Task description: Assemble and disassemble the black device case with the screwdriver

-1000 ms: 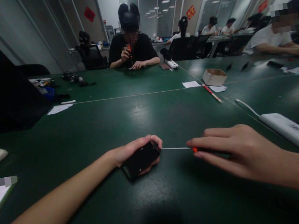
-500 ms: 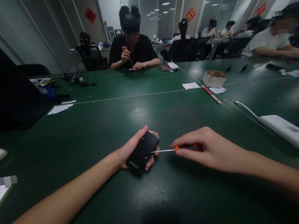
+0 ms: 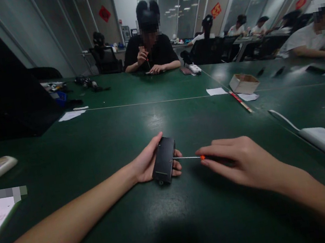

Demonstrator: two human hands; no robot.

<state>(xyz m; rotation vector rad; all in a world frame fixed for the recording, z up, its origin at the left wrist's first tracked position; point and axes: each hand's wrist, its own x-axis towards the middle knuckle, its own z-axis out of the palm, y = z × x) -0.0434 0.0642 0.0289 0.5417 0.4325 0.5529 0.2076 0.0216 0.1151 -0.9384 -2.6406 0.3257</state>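
Above the green table (image 3: 116,139), near the middle of the view, a black box (image 3: 164,158) lay in the left hand (image 3: 147,165), its broad dark face turned up and its long sides running away from the wearer. The thumb lay along its left side while the other fingers reached underneath and showed past its right side, so the hand was closed round the box and the hold looked fairly secure. To the right, the right hand (image 3: 242,156) pinched a screwdriver (image 3: 188,157) between thumb and fingers, with most of the handle hidden and an orange collar (image 3: 202,157) peeping out. Its thin metal shaft ran nearly level to the right-hand edge of the box; whether the tip sat in a screw or merely touched the casing, I could not tell. The step in hand seemed to be seating or turning the driver at that side edge. As I judged it, the next move called for a steady box, a shaft square to that side, and fingertips rolling the handle under light inward pressure; a tilt might have let the tip slip towards the left fingers just beside it.
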